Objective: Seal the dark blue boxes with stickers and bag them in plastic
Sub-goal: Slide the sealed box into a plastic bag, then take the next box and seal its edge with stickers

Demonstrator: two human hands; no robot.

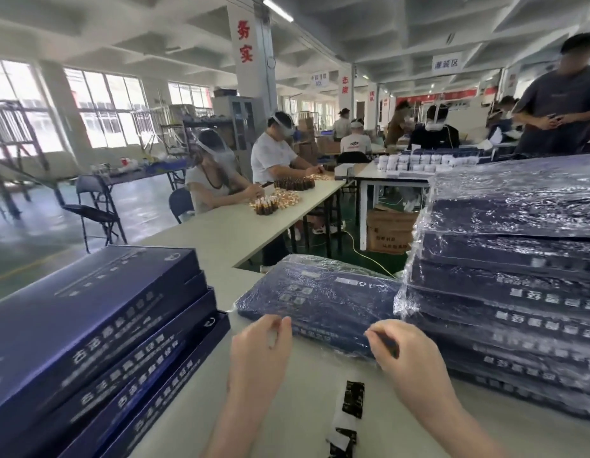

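A dark blue box in a clear plastic bag (320,299) lies flat on the white table (307,385) in front of me. My left hand (260,348) pinches the bag's near edge at the left. My right hand (402,352) pinches the same edge further right. A stack of several unbagged dark blue boxes (89,332) stands at my left. A tall stack of bagged boxes (505,276) stands at my right. A strip of black stickers on white backing (348,414) lies on the table between my forearms.
Other people sit at a long white table (254,223) ahead, working on small brown bottles (267,206). A cardboard carton (389,233) sits on the floor beyond my table. A person stands at the far right.
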